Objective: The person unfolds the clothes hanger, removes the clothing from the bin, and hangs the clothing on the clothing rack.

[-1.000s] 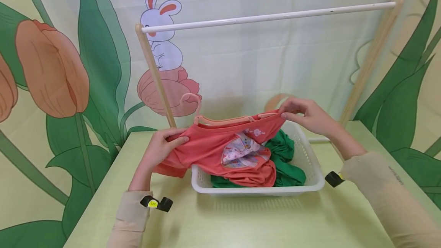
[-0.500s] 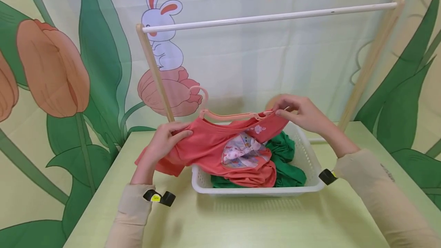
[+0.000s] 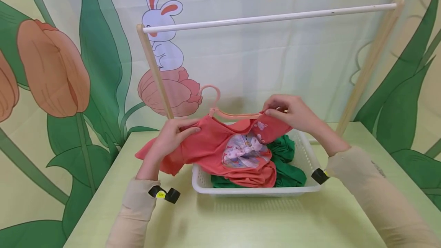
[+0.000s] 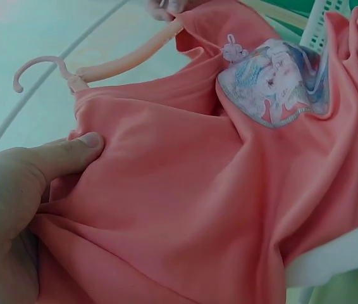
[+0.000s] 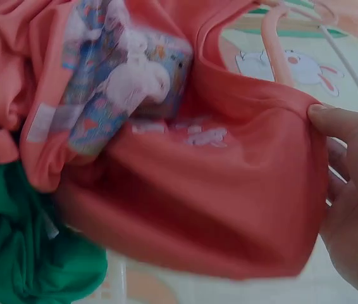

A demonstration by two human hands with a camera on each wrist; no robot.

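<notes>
A coral-red T-shirt (image 3: 210, 144) with a printed patch and small bunny motifs hangs from a pink hanger (image 3: 237, 116), whose hook stands above the neckline. My left hand (image 3: 172, 135) pinches the shirt near its left shoulder, thumb in front. At the other shoulder my right hand (image 3: 289, 112) pinches the cloth by the neckline, over the hanger's end. The shirt's lower part lies bunched in a white basket (image 3: 256, 191), on top of green cloth (image 3: 287, 167). In the right wrist view the right sleeve (image 5: 229, 209) droops below my thumb. The hanger's arms are mostly hidden inside the shirt.
Behind the basket stands a rack with a white rail (image 3: 268, 19) and wooden posts (image 3: 370, 68). All of it is on a pale green table (image 3: 241, 225). A curtain printed with tulips and a rabbit (image 3: 167, 54) hangs behind.
The hanger and its hook have shifted right. My right hand has moved a little left, and the right sleeve now spreads out more below it. My left hand has moved slightly right and up.
</notes>
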